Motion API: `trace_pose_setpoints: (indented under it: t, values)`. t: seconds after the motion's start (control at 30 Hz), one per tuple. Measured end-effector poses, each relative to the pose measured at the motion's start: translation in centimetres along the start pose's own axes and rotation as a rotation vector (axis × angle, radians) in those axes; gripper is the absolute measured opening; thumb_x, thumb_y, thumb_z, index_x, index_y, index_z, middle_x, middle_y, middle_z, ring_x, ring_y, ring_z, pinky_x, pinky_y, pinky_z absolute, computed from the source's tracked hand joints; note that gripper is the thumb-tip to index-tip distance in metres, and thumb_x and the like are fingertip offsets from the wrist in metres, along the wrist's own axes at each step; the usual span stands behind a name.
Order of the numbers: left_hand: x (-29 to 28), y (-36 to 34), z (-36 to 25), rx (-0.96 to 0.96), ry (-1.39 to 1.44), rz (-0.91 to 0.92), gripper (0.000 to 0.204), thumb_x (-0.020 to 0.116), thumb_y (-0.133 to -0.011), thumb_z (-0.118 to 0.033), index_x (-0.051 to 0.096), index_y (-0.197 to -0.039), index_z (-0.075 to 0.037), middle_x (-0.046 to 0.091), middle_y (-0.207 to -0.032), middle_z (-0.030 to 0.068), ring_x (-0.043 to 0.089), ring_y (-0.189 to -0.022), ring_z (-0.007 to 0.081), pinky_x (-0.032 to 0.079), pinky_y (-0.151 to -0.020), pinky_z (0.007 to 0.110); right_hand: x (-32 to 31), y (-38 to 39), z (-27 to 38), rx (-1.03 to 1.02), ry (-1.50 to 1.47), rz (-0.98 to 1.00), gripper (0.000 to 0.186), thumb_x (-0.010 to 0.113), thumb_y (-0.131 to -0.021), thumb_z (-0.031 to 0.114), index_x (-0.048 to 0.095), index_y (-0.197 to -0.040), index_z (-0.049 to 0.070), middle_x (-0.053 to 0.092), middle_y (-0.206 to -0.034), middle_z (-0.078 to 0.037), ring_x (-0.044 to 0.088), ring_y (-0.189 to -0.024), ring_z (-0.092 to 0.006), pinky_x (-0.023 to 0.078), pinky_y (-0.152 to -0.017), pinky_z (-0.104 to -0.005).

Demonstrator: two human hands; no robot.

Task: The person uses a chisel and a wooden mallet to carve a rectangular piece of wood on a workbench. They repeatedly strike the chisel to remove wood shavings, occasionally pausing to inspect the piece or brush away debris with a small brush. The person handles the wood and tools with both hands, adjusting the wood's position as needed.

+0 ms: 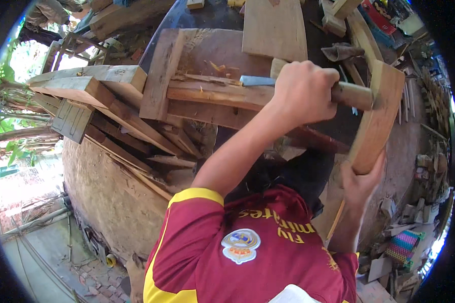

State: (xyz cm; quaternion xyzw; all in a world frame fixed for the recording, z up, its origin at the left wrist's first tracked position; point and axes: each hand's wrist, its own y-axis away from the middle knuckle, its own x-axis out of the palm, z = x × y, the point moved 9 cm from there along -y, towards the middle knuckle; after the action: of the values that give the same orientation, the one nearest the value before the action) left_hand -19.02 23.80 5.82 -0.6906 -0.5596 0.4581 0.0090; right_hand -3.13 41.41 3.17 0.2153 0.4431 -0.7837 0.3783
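My left hand point(307, 92) is closed around a wood chisel, its wooden handle point(354, 96) sticking out to the right. The chisel's flat bluish blade point(257, 81) points left, its tip at the splintered upper edge of a wooden beam point(220, 95). Pale chips lie by the cut. My right hand point(363, 183) grips the lower end of a thick wooden block point(378, 118), held upright like a mallet. The block's side meets or nearly meets the handle's butt end; I cannot tell if they touch. My palm and fingers hide the middle of the chisel.
A short crosswise timber point(162, 73) stands at the beam's left end. Thick beams point(93, 86) and several offcuts are stacked to the left. A wide board point(274, 30) lies beyond my left hand. At the far right are a red box point(378, 22) and a woven colourful basket point(404, 247).
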Motion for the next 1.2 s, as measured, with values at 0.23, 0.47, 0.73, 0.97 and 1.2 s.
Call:
trace_pose_setpoints:
  t: [0.23,0.47,0.73,0.97,1.2]
  values:
    - [-3.0,-0.8,0.6,0.007,0.122,-0.201,0.017,0.069,-0.056,-0.016,0.061,-0.069,-0.008,0.059,-0.061,0.0154,0.062,-0.062,0.0363,0.05,-0.058,0.042,-5.9,-0.8,-4.2,0.298,-0.355,-0.356,0.075,0.065,-0.07,0.0,0.033,-0.138,-0.003,0.049,-0.12,-0.019,0.055,-0.104,-0.0277,0.047,-0.089,-0.0377]
    - [-11.7,-0.3,5.7,-0.188,0.64,-0.67,0.017,0.068,-0.073,0.001,0.056,-0.062,-0.003,0.049,-0.054,-0.0024,0.043,-0.046,0.0062,0.034,-0.045,0.023,3.3,2.5,0.3,0.391,-0.814,0.356,0.085,0.066,-0.059,0.006,0.034,-0.138,-0.003,0.053,-0.118,-0.015,0.053,-0.106,-0.0259,0.043,-0.089,-0.0328]
    - [-18.5,3.7,6.1,-0.263,0.514,-0.402,0.017,0.074,-0.075,-0.003,0.057,-0.07,-0.004,0.053,-0.06,0.0018,0.045,-0.048,0.0078,0.036,-0.047,0.023,8.1,4.1,5.4,0.372,-0.689,0.875,0.09,0.064,-0.057,0.005,0.03,-0.141,-0.001,0.049,-0.128,-0.017,0.043,-0.125,-0.0247,0.03,-0.106,-0.0343]
    - [-10.3,3.5,2.6,0.011,-0.123,0.218,0.028,0.08,-0.066,-0.016,0.062,-0.073,0.005,0.066,-0.082,0.015,0.065,-0.079,0.0321,0.05,-0.07,0.039,8.5,3.3,4.0,0.321,-0.633,0.749,0.09,0.063,-0.061,0.004,0.027,-0.143,0.002,0.051,-0.126,-0.021,0.048,-0.122,-0.0277,0.034,-0.104,-0.0358]
    - [-5.9,4.1,5.0,-0.238,-0.486,0.577,0.027,0.078,-0.065,-0.019,0.062,-0.075,0.001,0.064,-0.079,0.022,0.062,-0.081,0.0402,0.05,-0.072,0.045,8.1,3.7,1.9,0.41,-0.734,0.658,0.09,0.063,-0.059,0.003,0.027,-0.141,-0.001,0.053,-0.118,-0.018,0.051,-0.113,-0.0238,0.041,-0.096,-0.0348]
